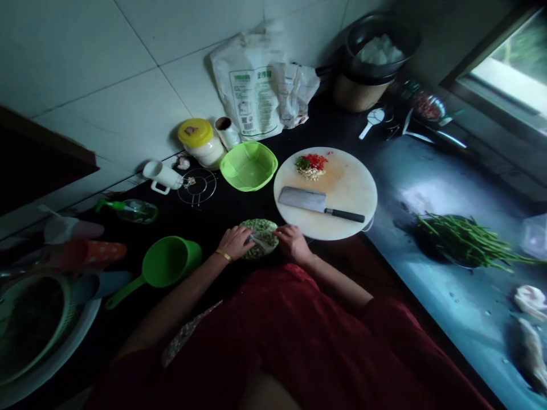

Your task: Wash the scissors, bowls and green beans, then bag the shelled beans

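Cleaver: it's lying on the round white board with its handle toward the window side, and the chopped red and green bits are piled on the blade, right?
Not quite. In the head view the cleaver does lie on the board, handle toward the window side, but the chopped bits sit on the board beyond the blade, apart from it.

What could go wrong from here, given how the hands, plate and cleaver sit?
The plate of chopped greens, touched by the left hand and right hand, sits near the counter's front; a nudge might tip it. The cleaver lies bare on the cutting board beside the right hand, so a careless reach might meet its blade.
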Demonstrator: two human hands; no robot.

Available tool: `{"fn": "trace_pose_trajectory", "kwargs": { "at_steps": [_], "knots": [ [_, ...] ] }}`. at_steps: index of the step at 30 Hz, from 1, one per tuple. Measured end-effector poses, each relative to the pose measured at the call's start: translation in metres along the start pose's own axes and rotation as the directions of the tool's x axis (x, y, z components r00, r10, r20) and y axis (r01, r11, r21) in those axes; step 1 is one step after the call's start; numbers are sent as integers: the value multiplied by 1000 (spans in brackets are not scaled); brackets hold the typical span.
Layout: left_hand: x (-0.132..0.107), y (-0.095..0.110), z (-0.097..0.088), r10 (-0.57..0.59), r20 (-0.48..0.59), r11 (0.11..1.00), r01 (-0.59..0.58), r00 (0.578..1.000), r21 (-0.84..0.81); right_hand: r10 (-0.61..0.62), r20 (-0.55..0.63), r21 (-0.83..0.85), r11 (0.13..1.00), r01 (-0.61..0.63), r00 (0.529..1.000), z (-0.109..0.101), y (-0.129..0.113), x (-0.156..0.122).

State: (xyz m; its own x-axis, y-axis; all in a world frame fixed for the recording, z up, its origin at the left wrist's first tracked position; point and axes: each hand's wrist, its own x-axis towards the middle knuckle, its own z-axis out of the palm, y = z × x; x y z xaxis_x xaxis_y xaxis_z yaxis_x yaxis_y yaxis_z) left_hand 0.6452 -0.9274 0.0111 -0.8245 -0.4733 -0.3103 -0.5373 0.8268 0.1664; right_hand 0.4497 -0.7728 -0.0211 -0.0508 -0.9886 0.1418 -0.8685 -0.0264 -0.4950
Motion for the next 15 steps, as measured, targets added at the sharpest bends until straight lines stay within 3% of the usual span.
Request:
{"fn": "trace_pose_trajectory", "kwargs": {
  "at_steps": [1,4,7,10,15],
  "knots": [
    [-1,2,2,-10,13,1000,10,1000,15,87,-71,-35,995,-90,994,-19,19,-3],
    [2,7,8,-68,28,994,66,997,85,382,-235,-156,893,-423,894,-78,95,-10],
    [7,9,12,-86,16,993,85,996,78,527,-101,-268,803,-533,844,-118,165,-9],
    [6,12,11,-108,-27,993,109,994,37,527,46,-339,807,-483,848,-126,202,-1],
    [-10,24,6,-149,-66,989,149,987,-9,459,58,-328,848,-417,887,-110,203,14]
  ]
}}
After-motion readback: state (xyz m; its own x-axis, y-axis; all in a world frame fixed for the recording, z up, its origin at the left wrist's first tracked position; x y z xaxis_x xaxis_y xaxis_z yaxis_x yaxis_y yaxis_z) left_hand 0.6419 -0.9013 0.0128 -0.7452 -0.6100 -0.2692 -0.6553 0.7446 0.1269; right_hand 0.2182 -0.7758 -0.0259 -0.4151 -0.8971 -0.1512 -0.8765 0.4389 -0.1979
